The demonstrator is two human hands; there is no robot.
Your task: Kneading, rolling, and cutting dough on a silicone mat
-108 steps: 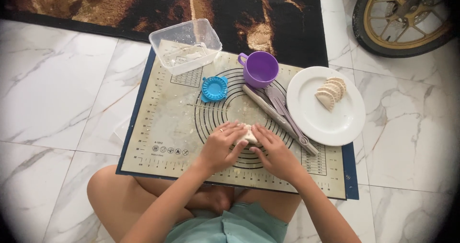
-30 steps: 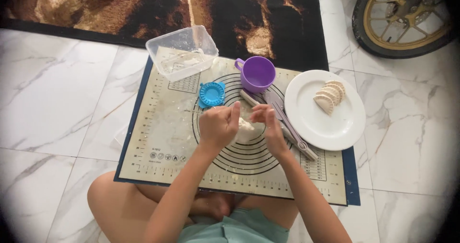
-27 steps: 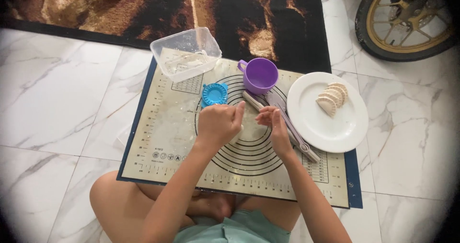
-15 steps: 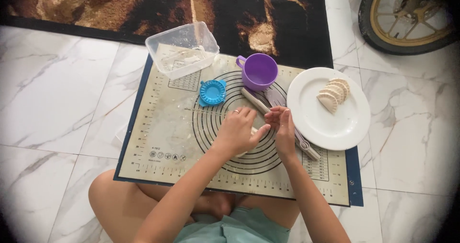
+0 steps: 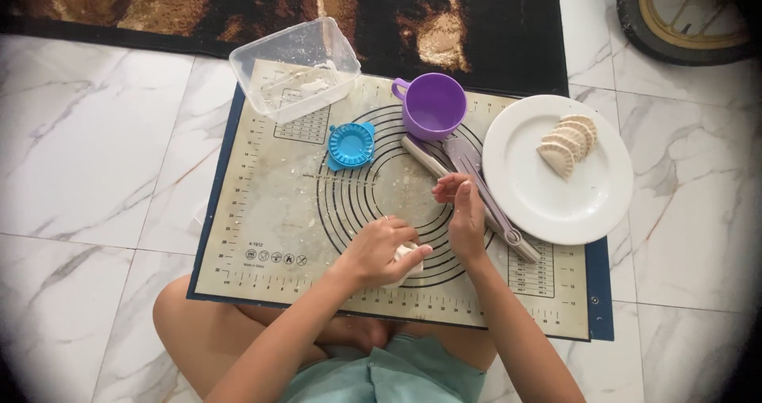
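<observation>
White marble floor tiles [image 5: 87, 157] run under a cream baking mat [image 5: 274, 212] printed with black rings, where a person sits cross-legged at its near edge. Low on those rings lies a pale lump of dough [image 5: 408, 258], and the left hand [image 5: 379, 252] curls over it from the left, fingers bent around the lump and gripping it against the mat. Just to the right, the right hand [image 5: 462, 216] stands on its edge with fingers straight and loosely together, holding nothing; its heel rests on the mat close beside the dough, though I cannot tell whether it touches it. Right of that hand a pale rolling pin [image 5: 468, 196] lies slantwise, with a lilac utensil [image 5: 480, 188] alongside it, the two touching or nearly so. Beyond them sits a white plate [image 5: 556, 204] at the mat's right edge, carrying a few folded dumplings [image 5: 567, 142] that overlap near its far rim. A purple cup [image 5: 432, 106] stands upright at the top of the rings, its handle to the left. A blue round dumpling press [image 5: 351, 144] lies left of the cup, and further left a clear plastic tub [image 5: 294, 65] rests on the mat's far corner. Past the mat spreads a dark brown patterned rug [image 5: 238, 6], and a wheel [image 5: 683, 22] with a gold rim shows at the far right.
</observation>
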